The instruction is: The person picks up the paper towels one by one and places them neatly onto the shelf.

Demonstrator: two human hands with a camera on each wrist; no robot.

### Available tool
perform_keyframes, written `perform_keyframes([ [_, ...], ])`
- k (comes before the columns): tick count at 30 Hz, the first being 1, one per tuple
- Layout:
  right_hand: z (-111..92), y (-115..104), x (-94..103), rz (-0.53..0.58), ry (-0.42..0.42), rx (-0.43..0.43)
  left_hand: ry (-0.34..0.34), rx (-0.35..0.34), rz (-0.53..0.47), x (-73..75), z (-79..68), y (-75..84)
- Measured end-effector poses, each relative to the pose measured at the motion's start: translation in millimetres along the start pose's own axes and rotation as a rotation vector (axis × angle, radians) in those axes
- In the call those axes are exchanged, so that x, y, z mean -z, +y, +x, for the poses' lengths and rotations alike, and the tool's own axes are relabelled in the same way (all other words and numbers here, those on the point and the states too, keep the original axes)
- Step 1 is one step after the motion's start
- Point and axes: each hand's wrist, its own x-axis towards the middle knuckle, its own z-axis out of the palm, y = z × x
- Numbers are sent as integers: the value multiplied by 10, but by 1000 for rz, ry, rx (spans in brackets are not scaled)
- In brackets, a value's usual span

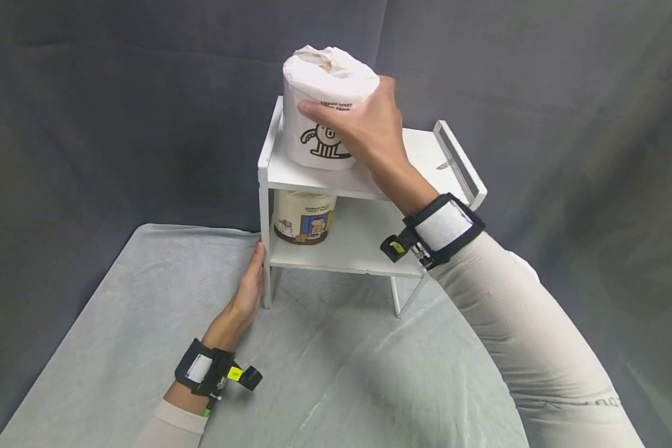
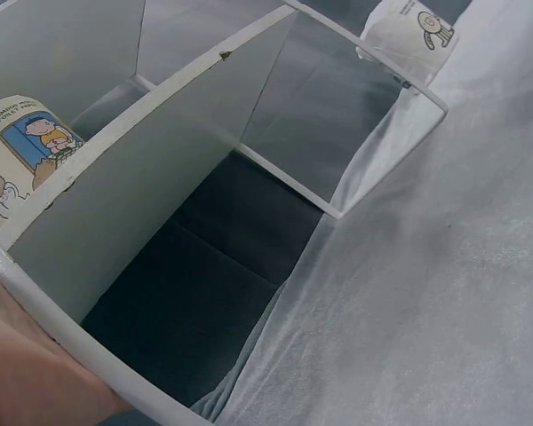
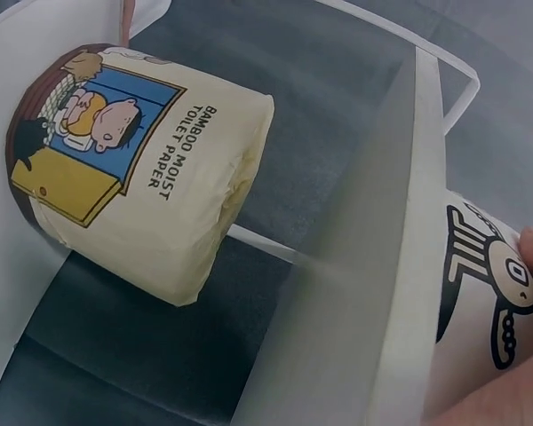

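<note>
My right hand (image 1: pixel 369 127) grips a white wrapped toilet paper roll (image 1: pixel 319 146) printed with a cartoon figure, thumb across its front. The roll is upright at the left end of the top board of a white two-tier shelf (image 1: pixel 347 252); whether its base touches the board is hard to tell. My left hand (image 1: pixel 247 292) rests against the outer left side of the shelf, fingers extended along the frame. On the lower tier, at the left, stands a cream toilet paper roll (image 3: pixel 151 169) with a coloured cartoon print.
Another white printed roll (image 2: pixel 409 40) lies past the shelf's far end in the left wrist view; in the head view my right sleeve mostly covers it. A raised rim (image 1: pixel 462 165) borders the top board's right end. Grey cloth covers the table (image 1: pixel 336 373), and dark curtain (image 1: pixel 145 124) hangs behind.
</note>
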Motion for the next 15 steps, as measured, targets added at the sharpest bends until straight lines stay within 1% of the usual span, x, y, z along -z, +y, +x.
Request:
perform_keyframes([
  [7,32,-42,-92,-27,0,-35,-7,1,-13,-2,-1,-2],
  [15,43,-45,-113,-33,9,-21,1,4,7,7,8,6],
])
